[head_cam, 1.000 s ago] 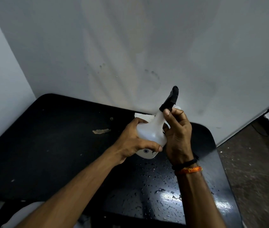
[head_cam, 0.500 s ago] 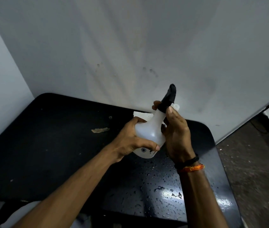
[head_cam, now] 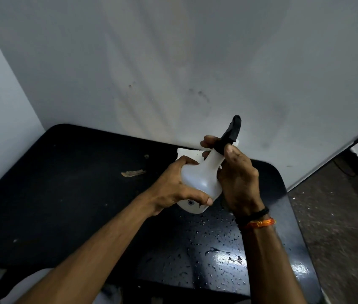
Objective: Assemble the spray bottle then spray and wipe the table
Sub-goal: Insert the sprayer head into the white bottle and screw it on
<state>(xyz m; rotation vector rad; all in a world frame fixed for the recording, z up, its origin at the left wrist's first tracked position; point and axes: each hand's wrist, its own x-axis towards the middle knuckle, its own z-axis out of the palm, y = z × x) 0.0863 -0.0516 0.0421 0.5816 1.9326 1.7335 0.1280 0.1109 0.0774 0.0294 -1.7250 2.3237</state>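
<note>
Both hands around the spray bottle (head_cam: pixel 202 178): left hand (head_cam: pixel 173 189) gripping its body, right hand (head_cam: pixel 237 178) its black sprayer head (head_cam: pixel 230 134).

The white cloth (head_cam: pixel 188 155) at the table's (head_cam: pixel 68 194) far edge shows only a corner; the bottle (head_cam: pixel 202 178) and left hand (head_cam: pixel 173 189) cover the rest. The right hand (head_cam: pixel 237 183) hides the collar where the black sprayer (head_cam: pixel 231 132) meets the neck, so its seating cannot be judged. Both forearms run off the bottom edge.
</note>
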